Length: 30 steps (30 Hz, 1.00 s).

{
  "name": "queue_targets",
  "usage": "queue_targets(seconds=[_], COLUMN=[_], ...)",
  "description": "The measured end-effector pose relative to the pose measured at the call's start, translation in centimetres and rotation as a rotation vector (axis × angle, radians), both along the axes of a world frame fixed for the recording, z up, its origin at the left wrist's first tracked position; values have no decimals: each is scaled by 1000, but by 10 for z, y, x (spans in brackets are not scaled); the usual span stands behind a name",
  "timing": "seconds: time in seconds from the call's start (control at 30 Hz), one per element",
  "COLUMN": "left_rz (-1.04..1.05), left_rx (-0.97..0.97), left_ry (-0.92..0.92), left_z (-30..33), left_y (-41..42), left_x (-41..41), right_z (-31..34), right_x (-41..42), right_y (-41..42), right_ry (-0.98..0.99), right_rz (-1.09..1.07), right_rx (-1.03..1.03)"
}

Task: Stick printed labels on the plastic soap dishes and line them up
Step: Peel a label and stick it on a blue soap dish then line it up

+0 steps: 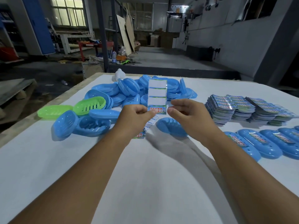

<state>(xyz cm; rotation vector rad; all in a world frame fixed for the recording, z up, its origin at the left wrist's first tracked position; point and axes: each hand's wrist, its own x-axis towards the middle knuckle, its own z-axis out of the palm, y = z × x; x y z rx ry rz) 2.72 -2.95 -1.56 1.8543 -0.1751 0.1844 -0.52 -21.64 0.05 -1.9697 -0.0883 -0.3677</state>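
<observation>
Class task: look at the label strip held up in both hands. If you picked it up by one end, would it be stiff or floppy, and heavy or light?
The label strip is thin backing paper, so probably floppy, though it stands upright from the left hand pinching its bottom end. It looks very light: fingertips alone hold it. The right hand works at its remaining printed label.

White table (145,183); beyond it, grey concrete floor (169,57), lit window (68,12), blue cabinet (38,25), leaning cardboard sheets (126,33), red frame (90,46).

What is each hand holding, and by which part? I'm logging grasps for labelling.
The left hand pinches the white label strip at its bottom end, beside the last printed label. The right hand holds nothing visible.
</observation>
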Motion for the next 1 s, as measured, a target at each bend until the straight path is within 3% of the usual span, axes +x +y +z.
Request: queue_targets(seconds=[0.1,0.3,0.9,1.0], left_rz=[-76,21,-54,-76], left_rx=[-22,-30,18,-3], left_ry=[17,29,16,10], left_z=[-2,6,5,5], left_y=[-8,-5,-4,-6], left_x=[-5,-2,-6,-7], right_z=[1,2,-2,-5], right_x=[0,1,5,7], right_y=[2,-2,-4,-6], right_ry=[18,-3,23,-2], right_rz=[55,14,1,-107], right_rx=[109,33,-3,-57])
